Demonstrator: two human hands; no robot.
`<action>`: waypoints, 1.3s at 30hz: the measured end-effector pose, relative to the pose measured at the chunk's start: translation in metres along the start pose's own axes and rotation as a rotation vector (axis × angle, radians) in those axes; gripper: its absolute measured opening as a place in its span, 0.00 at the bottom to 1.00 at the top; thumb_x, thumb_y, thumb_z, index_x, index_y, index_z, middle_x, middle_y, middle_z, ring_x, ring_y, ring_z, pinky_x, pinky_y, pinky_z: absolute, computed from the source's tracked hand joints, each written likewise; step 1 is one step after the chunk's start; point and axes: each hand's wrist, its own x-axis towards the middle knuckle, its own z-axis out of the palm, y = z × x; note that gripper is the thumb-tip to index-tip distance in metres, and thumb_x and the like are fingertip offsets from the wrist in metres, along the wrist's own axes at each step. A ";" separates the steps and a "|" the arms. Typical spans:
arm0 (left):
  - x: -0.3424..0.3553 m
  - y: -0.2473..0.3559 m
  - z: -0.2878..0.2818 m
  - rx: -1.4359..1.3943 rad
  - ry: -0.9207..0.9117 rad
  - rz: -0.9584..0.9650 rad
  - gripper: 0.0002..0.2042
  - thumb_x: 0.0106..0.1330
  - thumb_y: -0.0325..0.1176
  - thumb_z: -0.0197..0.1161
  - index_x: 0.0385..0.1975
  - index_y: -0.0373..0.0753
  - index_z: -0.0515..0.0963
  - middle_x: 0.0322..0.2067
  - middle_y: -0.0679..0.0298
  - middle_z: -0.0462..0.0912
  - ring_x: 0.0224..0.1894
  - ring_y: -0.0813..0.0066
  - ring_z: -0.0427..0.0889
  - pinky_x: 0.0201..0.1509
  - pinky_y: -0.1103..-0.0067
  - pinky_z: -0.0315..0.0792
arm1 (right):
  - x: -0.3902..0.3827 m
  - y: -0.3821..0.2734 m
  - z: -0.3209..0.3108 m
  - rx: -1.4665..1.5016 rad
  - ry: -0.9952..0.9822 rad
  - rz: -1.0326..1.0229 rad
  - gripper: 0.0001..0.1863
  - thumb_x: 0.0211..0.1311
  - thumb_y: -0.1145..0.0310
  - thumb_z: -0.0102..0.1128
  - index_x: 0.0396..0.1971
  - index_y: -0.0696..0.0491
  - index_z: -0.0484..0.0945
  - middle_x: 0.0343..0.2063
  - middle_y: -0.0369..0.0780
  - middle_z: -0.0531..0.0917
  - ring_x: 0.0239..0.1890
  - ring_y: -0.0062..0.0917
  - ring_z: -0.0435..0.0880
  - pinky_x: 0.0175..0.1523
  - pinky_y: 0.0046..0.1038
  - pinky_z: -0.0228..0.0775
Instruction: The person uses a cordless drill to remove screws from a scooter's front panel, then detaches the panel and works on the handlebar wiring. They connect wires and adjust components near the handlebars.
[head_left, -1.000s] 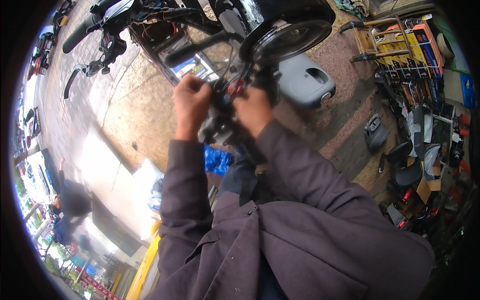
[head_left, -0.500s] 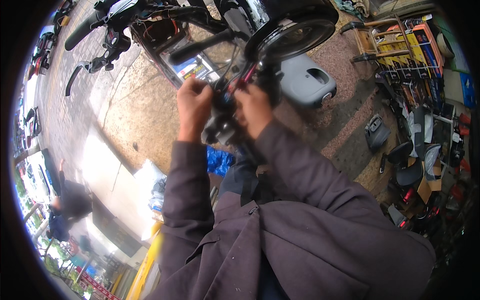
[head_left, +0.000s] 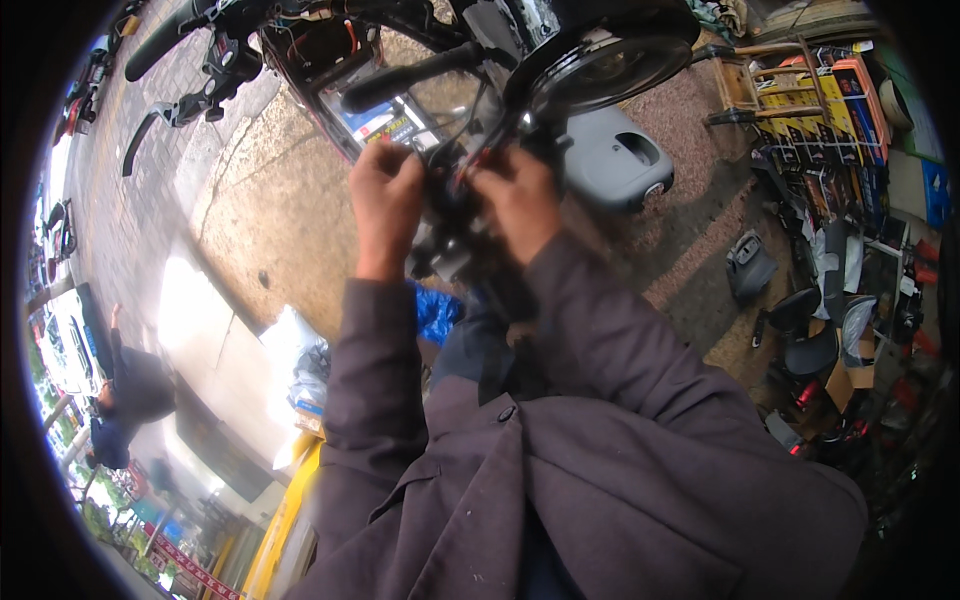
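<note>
Over the open front of an e-bike, my left hand (head_left: 385, 205) is closed in a pinch, thumb against bent finger. Across from it my right hand (head_left: 522, 200) pinches too, its outline a little smeared. Thin dark and reddish wires (head_left: 455, 168) run between the fingertips of both hands; their ends are hidden. Just beneath lie dark parts (head_left: 445, 255), too blurred to name. Beyond my left hand a box-shaped battery (head_left: 388, 122) with a blue, white and yellow label shows inside the frame. A black handlebar grip (head_left: 165, 45) and brake lever (head_left: 145, 135) stick out far left.
At the top is a black wheel (head_left: 610, 75). A grey plastic cover (head_left: 615, 160) lies on the ground right of my hands. Strapped cartons (head_left: 820, 130) and a pile of loose parts (head_left: 820, 330) line the right side. Another person (head_left: 135, 390) is at the left; a blue plastic bag (head_left: 437, 312) lies below.
My right hand has shifted slightly right and up, and the pinkish-red strand by its fingers no longer shows clearly. My left hand stays nearly in place, still pinching.
</note>
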 end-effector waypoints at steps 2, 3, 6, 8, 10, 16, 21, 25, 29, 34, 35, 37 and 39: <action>0.001 0.001 0.000 0.017 0.015 0.022 0.01 0.65 0.22 0.58 0.31 0.31 0.74 0.27 0.63 0.80 0.29 0.78 0.83 0.34 0.83 0.77 | 0.001 0.000 0.001 0.021 -0.005 -0.068 0.02 0.61 0.74 0.64 0.33 0.53 0.81 0.24 0.30 0.80 0.18 0.09 0.70 0.20 0.16 0.58; 0.000 0.001 0.000 0.018 0.021 0.012 0.01 0.65 0.22 0.58 0.31 0.31 0.75 0.27 0.63 0.80 0.29 0.78 0.82 0.34 0.83 0.77 | 0.000 0.000 0.000 0.032 -0.022 -0.041 0.02 0.61 0.73 0.64 0.33 0.53 0.81 0.24 0.30 0.80 0.17 0.10 0.71 0.20 0.16 0.58; -0.002 0.000 0.000 -0.034 0.056 -0.011 0.02 0.64 0.23 0.60 0.30 0.31 0.76 0.26 0.63 0.81 0.28 0.81 0.80 0.34 0.83 0.76 | 0.001 -0.001 -0.006 -0.007 -0.045 0.005 0.04 0.64 0.69 0.62 0.32 0.52 0.81 0.24 0.31 0.81 0.17 0.13 0.75 0.17 0.16 0.59; -0.003 -0.001 0.001 0.024 0.083 0.029 0.03 0.63 0.24 0.61 0.30 0.31 0.76 0.26 0.63 0.81 0.28 0.80 0.81 0.33 0.82 0.76 | 0.003 -0.002 -0.008 0.041 -0.042 0.063 0.08 0.68 0.63 0.58 0.35 0.53 0.77 0.28 0.35 0.83 0.16 0.15 0.75 0.16 0.17 0.58; -0.003 -0.002 0.001 0.094 0.117 0.027 0.04 0.62 0.25 0.63 0.29 0.30 0.77 0.25 0.62 0.82 0.27 0.79 0.81 0.33 0.81 0.75 | 0.008 -0.003 -0.006 0.090 -0.035 0.074 0.13 0.72 0.57 0.52 0.39 0.53 0.73 0.31 0.40 0.84 0.13 0.17 0.73 0.15 0.20 0.57; -0.006 -0.010 -0.004 0.029 0.139 0.006 0.07 0.61 0.29 0.64 0.30 0.30 0.78 0.25 0.60 0.82 0.29 0.76 0.81 0.36 0.78 0.75 | 0.015 -0.014 0.009 -0.166 -0.018 0.140 0.10 0.71 0.62 0.48 0.36 0.49 0.76 0.27 0.34 0.82 0.16 0.13 0.70 0.16 0.17 0.52; -0.007 -0.019 -0.013 0.112 0.218 -0.008 0.08 0.59 0.31 0.64 0.30 0.30 0.78 0.26 0.54 0.83 0.30 0.67 0.82 0.38 0.73 0.76 | 0.022 -0.018 0.021 -0.415 -0.117 0.088 0.07 0.68 0.68 0.49 0.36 0.50 0.78 0.27 0.34 0.83 0.16 0.10 0.68 0.16 0.15 0.50; -0.011 -0.021 -0.014 0.067 0.208 -0.032 0.08 0.59 0.30 0.64 0.29 0.31 0.78 0.27 0.52 0.83 0.30 0.64 0.83 0.39 0.71 0.77 | 0.021 -0.017 0.022 -0.418 -0.149 0.058 0.07 0.69 0.69 0.50 0.36 0.52 0.78 0.27 0.34 0.83 0.16 0.11 0.69 0.17 0.16 0.52; -0.015 -0.023 -0.010 0.043 0.199 0.015 0.06 0.60 0.27 0.64 0.31 0.30 0.79 0.24 0.62 0.83 0.27 0.80 0.79 0.33 0.80 0.74 | 0.013 -0.015 0.016 -0.333 -0.168 0.041 0.08 0.70 0.68 0.52 0.34 0.54 0.78 0.28 0.35 0.84 0.18 0.12 0.73 0.18 0.16 0.58; -0.013 -0.025 -0.011 0.070 0.203 -0.001 0.06 0.61 0.27 0.64 0.32 0.30 0.79 0.25 0.63 0.83 0.27 0.81 0.79 0.33 0.81 0.74 | 0.014 -0.009 0.016 -0.330 -0.152 0.041 0.08 0.72 0.67 0.52 0.37 0.54 0.79 0.29 0.34 0.84 0.20 0.12 0.75 0.20 0.15 0.62; -0.012 -0.025 -0.012 0.058 0.186 -0.017 0.06 0.62 0.27 0.64 0.31 0.30 0.79 0.25 0.63 0.83 0.27 0.81 0.79 0.33 0.81 0.74 | 0.014 -0.009 0.015 -0.330 -0.157 0.039 0.09 0.72 0.67 0.52 0.37 0.54 0.79 0.29 0.34 0.84 0.20 0.12 0.75 0.20 0.15 0.62; -0.011 -0.024 -0.014 0.045 0.159 -0.043 0.06 0.62 0.28 0.65 0.31 0.30 0.79 0.25 0.64 0.83 0.27 0.81 0.79 0.32 0.81 0.74 | 0.013 -0.013 0.012 -0.371 -0.199 0.053 0.08 0.68 0.69 0.54 0.38 0.56 0.80 0.30 0.35 0.84 0.20 0.13 0.75 0.20 0.16 0.63; -0.010 -0.023 -0.015 0.048 0.145 -0.062 0.06 0.63 0.28 0.65 0.32 0.31 0.79 0.25 0.64 0.83 0.27 0.82 0.79 0.32 0.81 0.75 | 0.012 -0.018 0.007 -0.420 -0.262 0.066 0.08 0.66 0.70 0.55 0.39 0.57 0.79 0.31 0.36 0.84 0.20 0.14 0.75 0.20 0.16 0.63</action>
